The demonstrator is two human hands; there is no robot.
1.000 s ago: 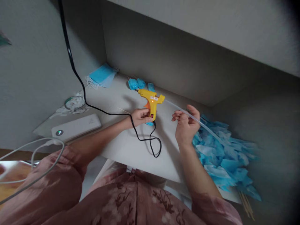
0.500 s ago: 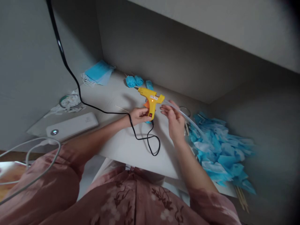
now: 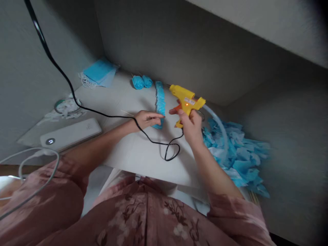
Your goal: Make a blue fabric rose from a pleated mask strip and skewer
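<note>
My right hand (image 3: 190, 126) grips the handle of a yellow glue gun (image 3: 185, 96), held above the white table (image 3: 133, 153) with its nozzle pointing left. A clear glue stick (image 3: 219, 123) trails from the gun's back and curves down to the right. The gun's black cord (image 3: 156, 141) loops across the table under my left wrist. My left hand (image 3: 148, 119) rests on the table with its fingers pinched on the near end of a blue ruffled strip (image 3: 160, 99). A thin wooden skewer (image 3: 127, 113) lies just left of that hand.
Two small blue rolls (image 3: 142, 82) sit behind the strip by the wall. A stack of blue face masks (image 3: 98, 72) lies at the back left. A white power bank (image 3: 69, 133) and white scraps (image 3: 65, 108) are at left. A heap of blue cut pieces (image 3: 238, 157) fills the right.
The glue gun passed from my left hand to my right and moved right and up. My left hand went to the blue strip, which the gun no longer hides.
</note>
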